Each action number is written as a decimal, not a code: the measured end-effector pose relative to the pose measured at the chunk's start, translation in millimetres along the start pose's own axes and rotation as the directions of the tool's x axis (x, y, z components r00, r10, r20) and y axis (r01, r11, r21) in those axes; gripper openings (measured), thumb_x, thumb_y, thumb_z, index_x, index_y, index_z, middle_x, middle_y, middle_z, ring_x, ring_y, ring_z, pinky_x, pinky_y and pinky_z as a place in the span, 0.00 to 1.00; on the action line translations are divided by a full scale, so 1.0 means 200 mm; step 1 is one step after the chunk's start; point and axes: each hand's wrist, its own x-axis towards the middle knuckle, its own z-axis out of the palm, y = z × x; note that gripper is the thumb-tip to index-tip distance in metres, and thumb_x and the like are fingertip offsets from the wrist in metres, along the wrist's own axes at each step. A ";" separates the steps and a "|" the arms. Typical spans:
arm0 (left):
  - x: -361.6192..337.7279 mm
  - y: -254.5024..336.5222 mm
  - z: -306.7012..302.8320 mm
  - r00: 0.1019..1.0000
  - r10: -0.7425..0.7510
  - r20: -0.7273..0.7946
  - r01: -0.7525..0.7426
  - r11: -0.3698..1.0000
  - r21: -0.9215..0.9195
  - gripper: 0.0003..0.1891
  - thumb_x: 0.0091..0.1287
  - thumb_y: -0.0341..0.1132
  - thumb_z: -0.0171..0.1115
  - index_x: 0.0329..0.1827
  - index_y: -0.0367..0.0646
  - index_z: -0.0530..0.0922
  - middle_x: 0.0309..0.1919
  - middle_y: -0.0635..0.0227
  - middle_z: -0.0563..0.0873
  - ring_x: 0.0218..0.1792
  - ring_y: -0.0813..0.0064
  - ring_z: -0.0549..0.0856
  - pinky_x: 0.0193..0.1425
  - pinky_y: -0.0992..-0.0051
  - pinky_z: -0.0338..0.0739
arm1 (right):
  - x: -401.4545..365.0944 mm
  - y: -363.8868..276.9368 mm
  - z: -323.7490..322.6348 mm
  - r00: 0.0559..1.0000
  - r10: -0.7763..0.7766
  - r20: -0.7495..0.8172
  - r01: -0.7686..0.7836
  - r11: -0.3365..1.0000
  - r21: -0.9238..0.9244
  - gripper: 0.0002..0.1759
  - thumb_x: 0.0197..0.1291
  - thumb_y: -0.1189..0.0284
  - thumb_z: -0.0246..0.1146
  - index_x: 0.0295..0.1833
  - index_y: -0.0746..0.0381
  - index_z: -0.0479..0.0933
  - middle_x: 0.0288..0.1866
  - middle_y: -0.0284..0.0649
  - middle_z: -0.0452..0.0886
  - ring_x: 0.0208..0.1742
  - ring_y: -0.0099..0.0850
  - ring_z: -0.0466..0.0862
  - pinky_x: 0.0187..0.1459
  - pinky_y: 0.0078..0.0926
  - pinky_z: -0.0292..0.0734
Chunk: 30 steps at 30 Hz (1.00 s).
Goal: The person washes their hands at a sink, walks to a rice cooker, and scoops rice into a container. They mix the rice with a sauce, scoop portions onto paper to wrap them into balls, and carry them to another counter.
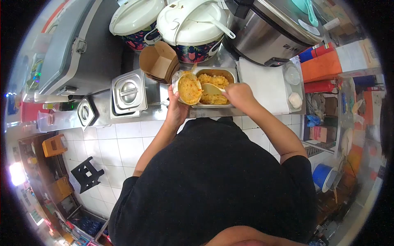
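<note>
My left hand [176, 107] is wrapped round the side of a small bowl [179, 84] and tilts it beside a steel pan [234, 74]. Clear plastic seems to cover part of the bowl's rim. Yellow-orange crumbly food [190, 90] fills the bowl, and similar food [214, 76] lies in the pan. My right hand [239, 95] grips a pale serving spoon [211, 89], its broad end down in the pan's food. The spoon's handle is mostly hidden by my fingers.
Stacked brown paper trays [158, 63] stand behind the bowl. Lidded steel pans [128, 92] sit left. Two white-lidded patterned pots [192, 26] and a large steel cooker [273, 30] line the back. A grey cooler box [67, 49] stands far left, white paper [262, 88] right.
</note>
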 end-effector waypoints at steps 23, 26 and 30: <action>0.03 0.03 0.11 0.973 -0.209 0.101 0.216 0.974 -0.061 0.37 0.59 0.45 0.57 0.68 0.62 0.47 0.65 0.63 0.59 0.65 0.58 0.63 0.64 0.50 0.61 | -0.22 -0.10 -0.31 0.906 0.332 -0.263 -0.216 0.896 0.388 0.15 0.57 0.58 0.59 0.38 0.60 0.80 0.27 0.40 0.80 0.26 0.37 0.79 0.30 0.31 0.73; 0.05 -0.01 0.16 0.946 -0.311 0.086 0.321 0.936 -0.142 0.36 0.58 0.54 0.56 0.65 0.43 0.58 0.61 0.59 0.67 0.61 0.62 0.69 0.62 0.62 0.67 | -0.22 -0.22 -0.25 0.929 0.222 -0.297 -0.143 0.953 0.266 0.12 0.57 0.63 0.59 0.38 0.59 0.78 0.30 0.38 0.79 0.29 0.35 0.79 0.28 0.30 0.73; 0.05 -0.02 0.15 0.936 -0.334 0.107 0.349 0.917 -0.193 0.38 0.57 0.55 0.57 0.65 0.43 0.58 0.61 0.58 0.67 0.61 0.61 0.68 0.63 0.61 0.66 | -0.25 -0.18 -0.26 0.914 0.252 -0.318 -0.140 0.931 0.336 0.10 0.56 0.66 0.60 0.38 0.61 0.78 0.33 0.39 0.79 0.33 0.36 0.79 0.31 0.29 0.74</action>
